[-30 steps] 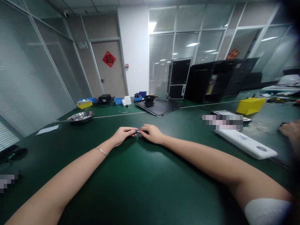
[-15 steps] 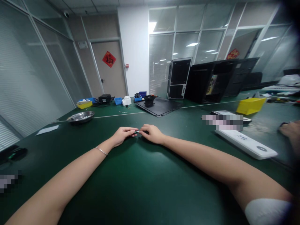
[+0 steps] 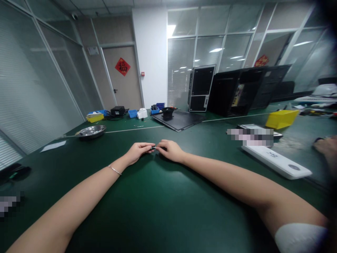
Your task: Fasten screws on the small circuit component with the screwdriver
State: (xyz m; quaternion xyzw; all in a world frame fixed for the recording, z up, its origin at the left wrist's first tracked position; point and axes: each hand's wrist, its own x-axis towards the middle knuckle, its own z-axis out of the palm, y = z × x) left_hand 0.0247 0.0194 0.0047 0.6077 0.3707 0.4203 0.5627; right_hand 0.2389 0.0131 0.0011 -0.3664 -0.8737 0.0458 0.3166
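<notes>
Over the green tabletop (image 3: 163, 207), my left hand (image 3: 138, 151) and my right hand (image 3: 170, 151) meet fingertip to fingertip. My left hand pinches a small dark piece with a pale, shiny end (image 3: 153, 148) between thumb and fingers. From the other side, the thumb and index finger of my right hand close on its pale end. The piece is too small and too covered by fingers for its kind to show. A thin bracelet (image 3: 115, 170) circles my left wrist.
A metal bowl (image 3: 92, 131) with small parts stands at left. Behind my hands, a black cup-like part (image 3: 167, 113) rests on a black panel (image 3: 181, 120). Computer cases (image 3: 202, 88) stand at the back. A long white device (image 3: 276, 162) lies right, near another person's hand (image 3: 326, 146).
The small piece has turned slightly between my fingertips, showing more of its dark side. My arms and hands stay almost in the same place.
</notes>
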